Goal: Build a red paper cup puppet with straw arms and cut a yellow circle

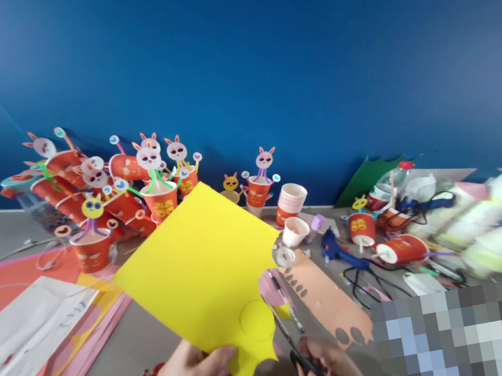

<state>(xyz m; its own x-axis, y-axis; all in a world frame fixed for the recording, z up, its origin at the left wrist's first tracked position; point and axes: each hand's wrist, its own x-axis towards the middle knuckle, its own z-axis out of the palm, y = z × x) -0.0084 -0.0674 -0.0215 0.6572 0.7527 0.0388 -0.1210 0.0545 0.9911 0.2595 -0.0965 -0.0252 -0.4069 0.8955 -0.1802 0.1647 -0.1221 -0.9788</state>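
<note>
Head view, left hand (186, 371) fingers pinching yellow paper (197, 269), right hand (332, 371) gripping scissors (290, 343), circle half cut.

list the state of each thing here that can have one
yellow paper: held up by left hand, circle partly cut
scissors: in right hand, blades in the paper
stack of cups: upright, nested
white cup: tipped
glue gun: lying on table

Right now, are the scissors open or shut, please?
Open: the scissors in the right hand show blades spread apart at the yellow paper.
</note>
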